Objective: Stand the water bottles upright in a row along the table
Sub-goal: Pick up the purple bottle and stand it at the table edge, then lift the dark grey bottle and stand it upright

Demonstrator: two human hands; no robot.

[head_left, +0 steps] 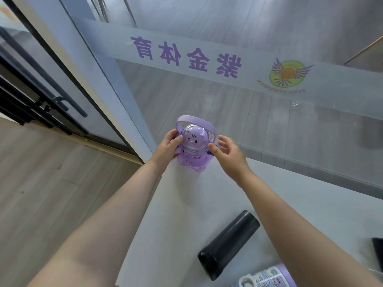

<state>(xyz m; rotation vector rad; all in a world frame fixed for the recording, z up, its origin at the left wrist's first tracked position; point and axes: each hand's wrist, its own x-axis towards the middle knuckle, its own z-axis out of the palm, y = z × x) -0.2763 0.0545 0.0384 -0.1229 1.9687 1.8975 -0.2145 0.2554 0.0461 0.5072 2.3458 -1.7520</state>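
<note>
While the left hand point(169, 142) grips the purple bear-shaped bottle point(193, 148) upright at the far corner of the grey table point(269, 204), the right hand point(224, 151) hovers open beside it. One stands; the black bottle point(228, 245) and the lilac printed bottle point(267, 276) lie flat. A dark object point(378, 247) at the right edge can't be identified.

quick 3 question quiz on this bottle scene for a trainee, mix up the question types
1. True or false: the purple bottle stands upright at the table's far corner.
2. The black bottle is: A) upright, B) lying on its side, C) held in a hand.
3. Fill in: the left hand grips the purple bottle, while the right hand is ____ beside it.

Key: 1 true; 2 B; 3 open
</note>
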